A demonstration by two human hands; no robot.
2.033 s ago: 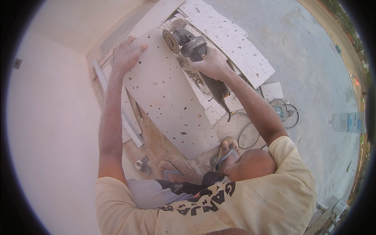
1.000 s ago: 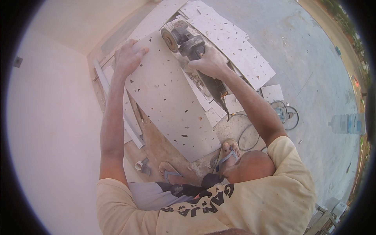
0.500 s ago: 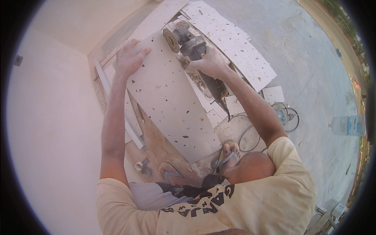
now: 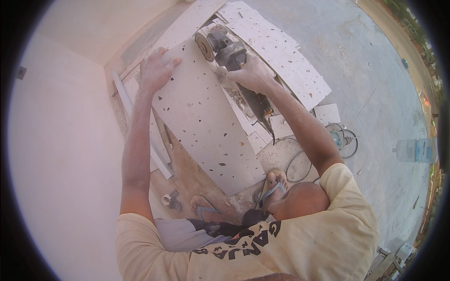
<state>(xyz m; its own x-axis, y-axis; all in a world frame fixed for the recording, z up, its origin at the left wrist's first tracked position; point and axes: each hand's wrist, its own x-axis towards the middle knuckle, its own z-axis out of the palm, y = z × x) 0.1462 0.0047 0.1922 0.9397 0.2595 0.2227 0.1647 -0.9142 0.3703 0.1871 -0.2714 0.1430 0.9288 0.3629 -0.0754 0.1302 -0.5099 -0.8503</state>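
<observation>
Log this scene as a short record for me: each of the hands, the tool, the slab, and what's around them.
Left hand: grips the slab at its far left edge, thumb on the face
Right hand: wrapped around the angle grinder
Angle grinder: dark, disc at the slab's far right edge; contact unclear
Slab: pale, dark-speckled
Right side: more speckled pieces, a blue tool, a large clear bottle
Left side: white strip, pipe fitting

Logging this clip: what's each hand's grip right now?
Left hand: holding the speckled tile by its edge, thumb on top.
Right hand: closed around the angle grinder.
</observation>
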